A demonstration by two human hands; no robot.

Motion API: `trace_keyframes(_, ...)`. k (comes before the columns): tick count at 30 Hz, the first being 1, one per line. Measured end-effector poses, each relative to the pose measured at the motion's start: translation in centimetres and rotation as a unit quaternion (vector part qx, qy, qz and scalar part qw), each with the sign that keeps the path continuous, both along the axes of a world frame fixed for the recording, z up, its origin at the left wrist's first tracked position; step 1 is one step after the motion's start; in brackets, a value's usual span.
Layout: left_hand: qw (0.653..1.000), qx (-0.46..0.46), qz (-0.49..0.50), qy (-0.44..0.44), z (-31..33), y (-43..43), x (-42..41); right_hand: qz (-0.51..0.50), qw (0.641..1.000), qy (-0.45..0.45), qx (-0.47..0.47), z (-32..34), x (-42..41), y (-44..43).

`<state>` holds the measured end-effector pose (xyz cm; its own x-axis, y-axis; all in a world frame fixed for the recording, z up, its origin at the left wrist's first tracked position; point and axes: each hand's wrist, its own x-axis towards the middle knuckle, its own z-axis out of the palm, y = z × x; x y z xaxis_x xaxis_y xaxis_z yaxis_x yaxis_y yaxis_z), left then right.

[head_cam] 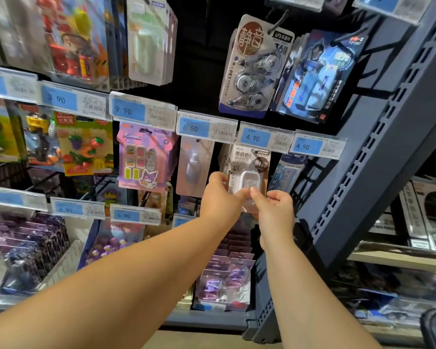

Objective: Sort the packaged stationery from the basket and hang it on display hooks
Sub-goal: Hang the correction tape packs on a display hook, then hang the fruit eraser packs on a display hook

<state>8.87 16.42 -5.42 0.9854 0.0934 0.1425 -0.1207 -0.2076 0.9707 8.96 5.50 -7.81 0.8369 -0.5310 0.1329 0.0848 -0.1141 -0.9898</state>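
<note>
A white carded pack with a clear blister over a small white correction tape hangs at a display hook under the 4.90 price tag. My left hand grips the pack's left edge with its fingers curled round it. My right hand pinches the bottom of the blister from below, thumb up against it. Both arms reach up from the lower edge of the view. The basket is not in view.
Hooks around hold other packs: a purple Kuromi eraser card, a pale pack under the 6.50 tag, a three-tape card above. A grey slotted upright stands close at right. Purple packs fill trays below.
</note>
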Motion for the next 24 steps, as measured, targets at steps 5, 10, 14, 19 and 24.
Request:
trace_keyframes(5,0.999,0.031,0.014,0.001,-0.1,0.0,0.5,-0.009,0.999,0.02,-0.028,-0.5,0.2,0.2)
trace_keyframes(10,0.996,0.083,0.028,-0.01,-0.4,0.3,0.8,0.0,0.999,0.034,-0.029,-1.0,0.4,0.4)
trace_keyframes(14,0.995,0.089,0.029,-0.015,-0.9,1.1,0.8,-0.018,0.998,0.04,-0.042,-1.1,0.3,0.6)
trace_keyframes(19,0.996,0.078,0.009,-0.03,-1.1,3.3,-0.5,-0.083,0.99,0.02,-0.115,-0.4,-0.5,2.0)
trace_keyframes(24,0.994,0.104,-0.011,-0.044,-4.6,9.6,-4.1,0.027,0.954,-0.096,-0.281,-0.8,-1.9,6.1)
